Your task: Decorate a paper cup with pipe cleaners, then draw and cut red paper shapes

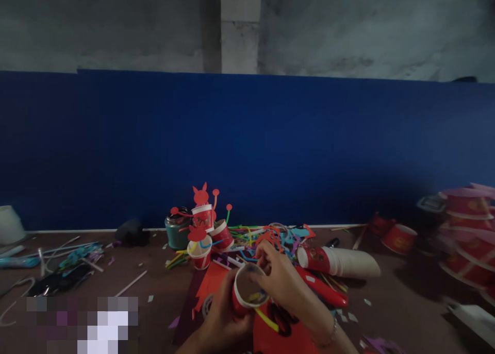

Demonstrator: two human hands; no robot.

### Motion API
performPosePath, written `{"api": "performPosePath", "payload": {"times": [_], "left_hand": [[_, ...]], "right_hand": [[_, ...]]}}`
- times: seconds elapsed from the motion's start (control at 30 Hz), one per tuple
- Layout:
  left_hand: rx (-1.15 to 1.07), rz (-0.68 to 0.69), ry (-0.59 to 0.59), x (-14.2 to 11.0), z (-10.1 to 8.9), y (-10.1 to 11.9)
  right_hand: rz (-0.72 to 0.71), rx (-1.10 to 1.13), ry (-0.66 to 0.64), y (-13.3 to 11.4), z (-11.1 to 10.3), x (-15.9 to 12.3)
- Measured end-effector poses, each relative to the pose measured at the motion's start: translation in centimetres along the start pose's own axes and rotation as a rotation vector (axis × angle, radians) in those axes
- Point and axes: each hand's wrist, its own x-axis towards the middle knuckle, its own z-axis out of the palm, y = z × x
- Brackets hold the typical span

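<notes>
My left hand (228, 313) is wrapped round a red paper cup (243, 303) with a white rim, tilted so that its opening faces up toward me. Bent fingers of my right hand (273, 266) close on the cup's far right rim, the thumb reaching inside. Yellow bits show in the cup, and a yellow strip (267, 319) sticks out at its lower right. Black-handled scissors (281, 320) lie partly hidden beneath my right forearm. Under the hands is red paper (212, 282).
Cup figures with red paper heads (201, 195) stand by a teal jar (176, 233). Coloured strips (284, 240) are heaped behind my hands. Stacked cups (340, 262) lie on their side near a red stapler-like object (323, 288). Red bowls (469, 235) pile up at the right.
</notes>
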Motion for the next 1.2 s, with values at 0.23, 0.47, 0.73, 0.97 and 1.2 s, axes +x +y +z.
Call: {"api": "performPosePath", "payload": {"times": [0.23, 0.47, 0.73, 0.97, 1.2], "left_hand": [[0.208, 0.045, 0.13, -0.3, 0.2, -1.6], [0.474, 0.301, 0.216, -0.4, 0.2, -2.9], [0.454, 0.313, 0.216, -0.4, 0.1, -2.9], [0.279, 0.181, 0.174, -0.5, 0.2, -2.9], [0.235, 0.101, 0.175, -0.7, 0.7, -3.4]], "right_hand": [[-0.058, -0.279, 0.051, -1.0, -0.4, -0.5], [-0.1, -0.246, 0.161, -1.0, 1.4, -0.6], [-0.138, -0.335, 0.263, -1.0, 2.2, -0.8], [-0.168, -0.27, 0.208, -0.9, 3.0, -1.1], [-0.136, -0.311, 0.254, -1.0, 2.8, -1.1]]}}
